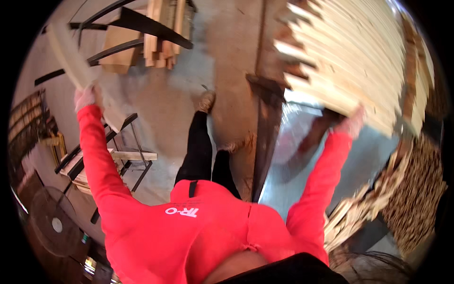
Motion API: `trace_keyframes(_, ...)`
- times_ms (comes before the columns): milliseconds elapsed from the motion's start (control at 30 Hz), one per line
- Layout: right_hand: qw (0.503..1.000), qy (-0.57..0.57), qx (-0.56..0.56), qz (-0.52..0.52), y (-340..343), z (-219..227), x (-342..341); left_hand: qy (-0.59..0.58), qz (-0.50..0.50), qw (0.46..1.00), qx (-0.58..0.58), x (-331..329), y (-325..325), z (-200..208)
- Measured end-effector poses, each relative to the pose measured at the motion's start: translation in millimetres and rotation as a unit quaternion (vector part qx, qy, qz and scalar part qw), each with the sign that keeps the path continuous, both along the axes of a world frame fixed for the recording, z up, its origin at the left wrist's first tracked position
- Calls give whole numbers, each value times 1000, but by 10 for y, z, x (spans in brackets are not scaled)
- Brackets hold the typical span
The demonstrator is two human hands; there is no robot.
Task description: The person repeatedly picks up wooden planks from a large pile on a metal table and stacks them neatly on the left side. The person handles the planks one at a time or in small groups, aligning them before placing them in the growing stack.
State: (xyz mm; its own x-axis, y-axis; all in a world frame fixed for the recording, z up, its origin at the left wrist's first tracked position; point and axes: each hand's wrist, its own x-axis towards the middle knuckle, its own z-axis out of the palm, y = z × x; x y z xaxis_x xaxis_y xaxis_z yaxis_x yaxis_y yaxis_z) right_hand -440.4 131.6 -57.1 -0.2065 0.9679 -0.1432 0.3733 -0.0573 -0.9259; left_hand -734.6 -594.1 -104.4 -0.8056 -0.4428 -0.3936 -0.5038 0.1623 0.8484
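Head view: L hand (88, 98) gripping board (69, 57), long axis steep, upper L to lower R; lower end near blk rack (131, 118). R hand (351, 124) nearer strips (350, 61), just fwd of fingers on metal table (283, 165), axis flatter; R grip blurred, can't tell.

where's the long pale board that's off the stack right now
In the head view, the pale board is at the upper left, slanting and blurred in the left hand, its lower end near a black metal stand.
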Motion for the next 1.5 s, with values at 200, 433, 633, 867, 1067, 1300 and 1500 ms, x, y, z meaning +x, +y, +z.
trace_keyframes(200,991,75,-105,22,603,-139,150,-22,-188,935,-301,-1337,277,-728)
trace_keyframes(433,984,91,-120,-95,640,60,-487,1,-265,919,-293,-2192,1467,-1456)
trace_keyframes(633,988,115,-82,-62,904,-283,262,80,-451,823,-335,-2074,1838,-1802)
trace_keyframes(867,850,-449,227,154,-691,485,2042,13,-400,912,-85,-196,1090,-1599)
trace_keyframes(1067,677,-730,80,-45,-764,1105,5268,-162,-434,879,111,3196,2090,-121)
trace_keyframes(1300,719,-690,-74,-41,-312,1268,7942,-138,-683,650,303,5927,4299,1279)
trace_keyframes(1500,881,-444,-147,71,-629,1375,8056,341,-865,358,-86,7580,5838,1371)
